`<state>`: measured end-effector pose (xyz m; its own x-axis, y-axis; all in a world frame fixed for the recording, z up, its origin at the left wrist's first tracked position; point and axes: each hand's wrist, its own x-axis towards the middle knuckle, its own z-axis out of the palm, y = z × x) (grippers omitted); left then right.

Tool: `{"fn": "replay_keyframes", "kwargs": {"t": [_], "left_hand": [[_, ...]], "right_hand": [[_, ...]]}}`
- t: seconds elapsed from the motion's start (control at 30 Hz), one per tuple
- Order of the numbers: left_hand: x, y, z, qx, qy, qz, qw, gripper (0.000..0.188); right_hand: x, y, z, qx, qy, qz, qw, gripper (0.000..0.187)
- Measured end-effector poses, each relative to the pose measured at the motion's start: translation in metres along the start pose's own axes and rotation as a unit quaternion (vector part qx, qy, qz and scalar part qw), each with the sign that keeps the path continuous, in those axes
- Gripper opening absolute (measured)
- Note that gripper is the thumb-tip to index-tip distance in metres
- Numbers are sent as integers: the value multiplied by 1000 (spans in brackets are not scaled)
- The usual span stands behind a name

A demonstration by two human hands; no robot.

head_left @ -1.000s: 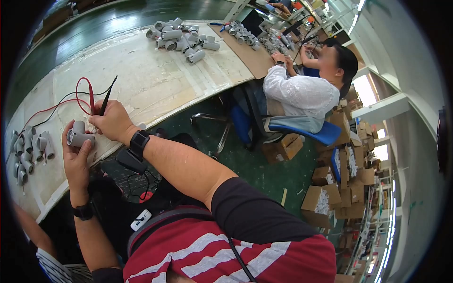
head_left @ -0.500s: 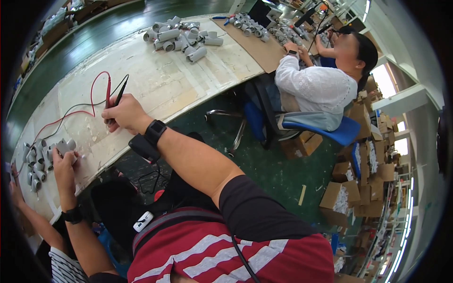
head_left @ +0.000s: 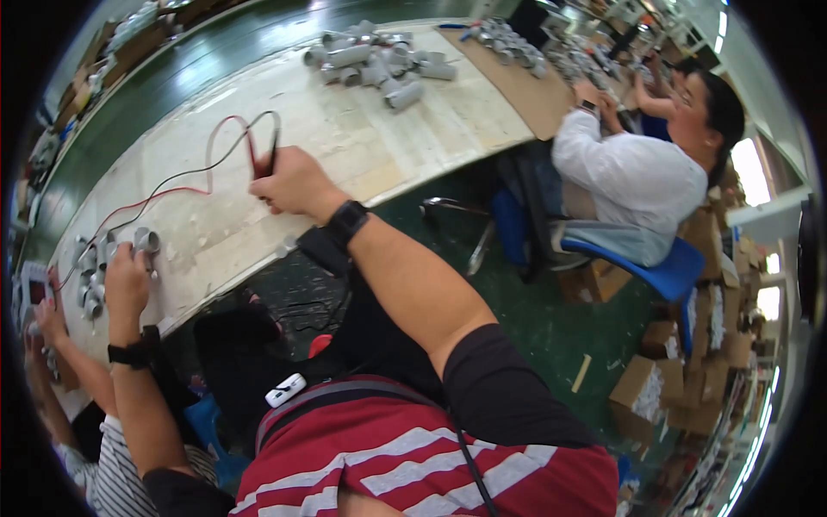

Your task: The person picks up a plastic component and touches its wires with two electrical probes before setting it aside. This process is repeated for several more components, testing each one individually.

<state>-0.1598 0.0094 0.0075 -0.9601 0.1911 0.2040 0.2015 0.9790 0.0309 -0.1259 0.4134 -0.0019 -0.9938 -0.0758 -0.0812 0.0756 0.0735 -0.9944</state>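
My right hand (head_left: 297, 183) is closed around a pair of test probes, held upright above the table. The red probe (head_left: 251, 148) and the black probe (head_left: 276, 138) stick up from my fist; their tips are hidden. Red and black leads loop from them to the left. At the table's left, my left hand (head_left: 127, 280) is closed on a grey pipe fitting (head_left: 147, 240), whose round end shows past my fingers. Beside that hand lies a group of similar grey fittings (head_left: 91, 298), partly hidden behind it.
A pile of grey fittings (head_left: 379, 65) lies on the far part of the worn white table (head_left: 345, 146). At left, a co-worker's hand (head_left: 50, 319) is near a pale boxy device (head_left: 36, 284). Another person sits right in a blue chair (head_left: 668, 271); cardboard boxes (head_left: 646, 392) stand behind.
The view has shifted, so the table and seated person sit further right in it. My right hand still grips both probes. The fitting at my left hand now shows its round end.
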Motion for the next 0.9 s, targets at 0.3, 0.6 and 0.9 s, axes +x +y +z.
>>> {"fn": "replay_keyframes", "kwargs": {"t": [0.3, 0.6, 0.9], "left_hand": [[21, 314, -127, -238, -92, 260, 931, 39], [139, 493, -28, -22, -155, 316, 936, 45], [154, 491, 1, -87, -167, 343, 920, 36]], "right_hand": [[-2, 27, -1, -72, 19, -58, 996, 26], [29, 114, 55, 213, 72, -349, 910, 43], [54, 132, 47, -143, 155, -471, 857, 36]]}}
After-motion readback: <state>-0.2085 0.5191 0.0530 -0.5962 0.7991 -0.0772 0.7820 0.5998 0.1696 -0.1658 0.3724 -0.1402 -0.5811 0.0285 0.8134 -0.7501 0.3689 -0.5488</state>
